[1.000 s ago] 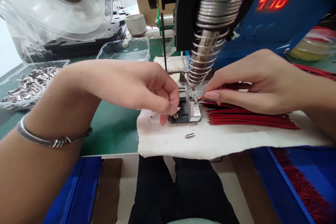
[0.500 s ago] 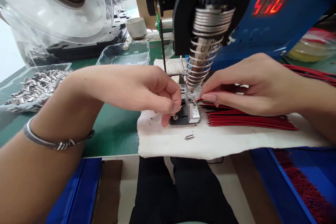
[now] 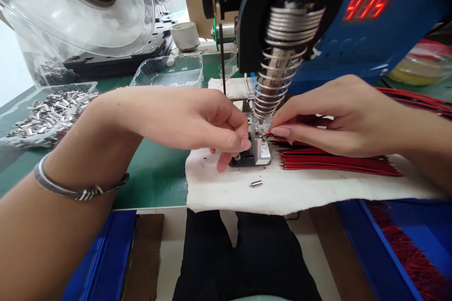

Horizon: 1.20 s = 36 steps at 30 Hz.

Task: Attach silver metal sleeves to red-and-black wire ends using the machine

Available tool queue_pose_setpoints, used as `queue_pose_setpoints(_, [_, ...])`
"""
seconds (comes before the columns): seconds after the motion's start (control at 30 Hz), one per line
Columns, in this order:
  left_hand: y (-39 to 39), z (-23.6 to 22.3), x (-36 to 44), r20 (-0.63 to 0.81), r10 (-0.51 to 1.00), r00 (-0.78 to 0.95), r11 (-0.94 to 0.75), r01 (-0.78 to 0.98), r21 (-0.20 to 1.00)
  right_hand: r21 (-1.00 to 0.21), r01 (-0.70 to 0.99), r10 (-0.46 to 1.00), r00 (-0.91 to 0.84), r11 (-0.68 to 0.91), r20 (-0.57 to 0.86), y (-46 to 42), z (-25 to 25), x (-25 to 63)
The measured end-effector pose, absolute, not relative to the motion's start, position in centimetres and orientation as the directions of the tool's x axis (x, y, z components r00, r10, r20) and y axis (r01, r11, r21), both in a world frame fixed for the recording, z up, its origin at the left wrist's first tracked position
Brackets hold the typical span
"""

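— Where are the hands?

— Both meet at the small metal die block [image 3: 257, 149] under the press's coiled steel spring [image 3: 278, 80], at the back edge of the white woven cloth [image 3: 282, 190]. The left hand [image 3: 197, 115] has thumb and forefinger pinched shut at the block's left side; whatever sits between the tips is too small to make out.

— And the other?

— The right hand [image 3: 339, 115] grips a thin red wire [image 3: 268, 134] between closed fingertips, its end pointed into the block just under the spring.

— The remaining wires?

— A flat bundle of red wires [image 3: 339, 162] lies on the cloth beneath that hand, running toward the cloth's right edge.

— Anything loose?

— One short silver metal sleeve [image 3: 256, 183] rests on the cloth near its front edge, just in front of the block. A heap of similar silver sleeves [image 3: 49, 113] sits in a clear tray at the green bench's left edge.

— The machine?

— A blue housing with a red digital display [image 3: 367, 5].
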<state>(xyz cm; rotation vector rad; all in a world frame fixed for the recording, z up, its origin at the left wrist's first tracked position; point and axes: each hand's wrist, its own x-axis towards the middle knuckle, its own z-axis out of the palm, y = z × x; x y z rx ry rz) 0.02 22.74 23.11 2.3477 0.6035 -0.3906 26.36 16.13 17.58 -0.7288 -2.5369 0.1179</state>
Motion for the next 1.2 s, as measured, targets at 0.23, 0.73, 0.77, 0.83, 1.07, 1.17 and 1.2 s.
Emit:
queue_pose_setpoints(0.23, [22.68,23.19,0.03,-0.409,0.33,0.851,-0.655,0.518,0.551,-0.207,0.452,0.495,-0.742,0.867,0.452,16.2,17.43,26.09])
queue_pose_setpoints(0.73, [22.77,22.9,0.19,-0.394,0.338,0.854,-0.619,0.518,0.59,-0.187,0.471,0.504,-0.752,0.862,0.425,16.3,17.32,26.49])
queue_pose_setpoints(0.77, [22.82,22.84,0.19,-0.394,0.338,0.855,-0.615,0.517,0.596,-0.187,0.471,0.503,-0.75,0.862,0.43,16.28,17.33,26.45])
queue_pose_setpoints(0.83, [22.96,22.66,0.2,-0.387,0.339,0.857,-0.618,0.513,0.596,-0.185,0.48,0.509,-0.744,0.858,0.432,16.19,17.41,26.37])
queue_pose_setpoints(1.07, [22.69,22.79,0.32,-0.404,0.39,0.827,-0.672,0.556,0.49,-0.153,0.5,0.518,-0.767,0.852,0.379,16.1,17.87,26.43])
queue_pose_setpoints(1.17, [22.59,22.92,0.3,-0.426,0.402,0.81,-0.689,0.574,0.442,-0.147,0.524,0.539,-0.762,0.839,0.358,16.13,18.04,26.61])
queue_pose_setpoints(1.2, [22.6,22.89,0.3,-0.424,0.405,0.81,-0.69,0.575,0.439,-0.145,0.533,0.547,-0.759,0.834,0.354,16.13,18.08,26.72])
